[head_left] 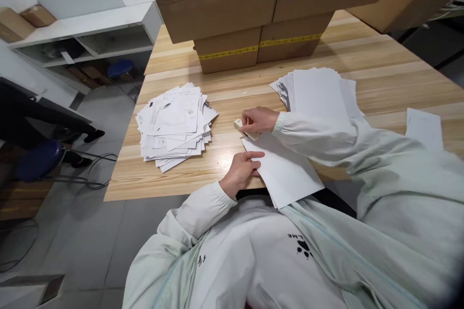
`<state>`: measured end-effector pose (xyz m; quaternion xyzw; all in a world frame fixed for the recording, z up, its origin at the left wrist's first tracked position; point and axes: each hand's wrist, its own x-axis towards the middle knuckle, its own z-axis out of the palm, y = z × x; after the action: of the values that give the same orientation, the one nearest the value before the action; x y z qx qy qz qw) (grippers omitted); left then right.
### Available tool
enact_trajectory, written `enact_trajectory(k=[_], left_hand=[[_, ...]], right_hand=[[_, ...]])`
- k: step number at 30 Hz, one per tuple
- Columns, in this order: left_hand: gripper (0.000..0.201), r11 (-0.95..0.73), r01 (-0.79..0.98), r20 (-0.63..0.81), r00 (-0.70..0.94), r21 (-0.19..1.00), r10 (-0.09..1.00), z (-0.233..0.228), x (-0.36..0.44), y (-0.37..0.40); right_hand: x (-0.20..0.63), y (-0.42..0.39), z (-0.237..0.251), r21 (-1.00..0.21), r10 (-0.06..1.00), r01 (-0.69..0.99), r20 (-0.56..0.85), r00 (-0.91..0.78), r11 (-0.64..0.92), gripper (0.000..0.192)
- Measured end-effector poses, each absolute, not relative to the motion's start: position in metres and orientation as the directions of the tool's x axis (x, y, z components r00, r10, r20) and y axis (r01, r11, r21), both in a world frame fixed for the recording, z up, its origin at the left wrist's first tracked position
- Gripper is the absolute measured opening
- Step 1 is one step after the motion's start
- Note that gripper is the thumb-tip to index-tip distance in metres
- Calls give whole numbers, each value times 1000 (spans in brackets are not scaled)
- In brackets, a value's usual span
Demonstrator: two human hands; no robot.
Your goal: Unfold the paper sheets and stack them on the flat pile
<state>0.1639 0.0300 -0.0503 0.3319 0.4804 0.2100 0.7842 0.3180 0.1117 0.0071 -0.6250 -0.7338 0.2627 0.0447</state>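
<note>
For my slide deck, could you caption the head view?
Left hand steadies a white sheet while right hand presses a small stapler on its corner.

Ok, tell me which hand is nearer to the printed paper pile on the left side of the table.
Left. The left hand rests on the blank sheet's edge, just right of the printed pile. The right hand is farther right, pinching a small object.
</note>
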Motion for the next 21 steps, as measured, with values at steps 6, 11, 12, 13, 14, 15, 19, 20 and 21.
enact_trajectory(k=[6, 11, 12, 13, 14, 15, 19, 20, 21], left_hand=[[36, 672, -7, -611, 408, 741, 679, -48, 149, 38], [35, 666, 3, -603, 427, 746, 674, -49, 146, 41], [35, 667, 2, -604, 426, 745, 674, -49, 146, 41], [35, 669, 5, -606, 426, 744, 671, -49, 146, 42], [35, 670, 9, -608, 430, 742, 667, -48, 145, 43], [34, 669, 16, -607, 436, 744, 664, -48, 144, 44], [34, 640, 57, -592, 451, 766, 668, -46, 138, 51], [33, 640, 71, -596, 453, 765, 663, -46, 136, 53], [33, 645, 85, -606, 455, 759, 653, -45, 135, 55]], right_hand=[[292, 131, -20, -635, 940, 768, -308, -147, -87, 16], [290, 134, -21, -423, 996, 905, -57, -74, 43, 24], [287, 136, -22, -376, 998, 924, 14, -67, 67, 27], [284, 138, -23, -346, 995, 933, 72, -75, 95, 30], [280, 141, -25, -329, 988, 935, 115, -102, 135, 32], [275, 144, -28, -316, 979, 931, 142, -145, 184, 33], [260, 157, -42, -275, 946, 910, 183, -267, 310, 36], [258, 159, -46, -277, 943, 906, 180, -279, 321, 36], [258, 160, -49, -283, 941, 901, 176, -288, 329, 36]])
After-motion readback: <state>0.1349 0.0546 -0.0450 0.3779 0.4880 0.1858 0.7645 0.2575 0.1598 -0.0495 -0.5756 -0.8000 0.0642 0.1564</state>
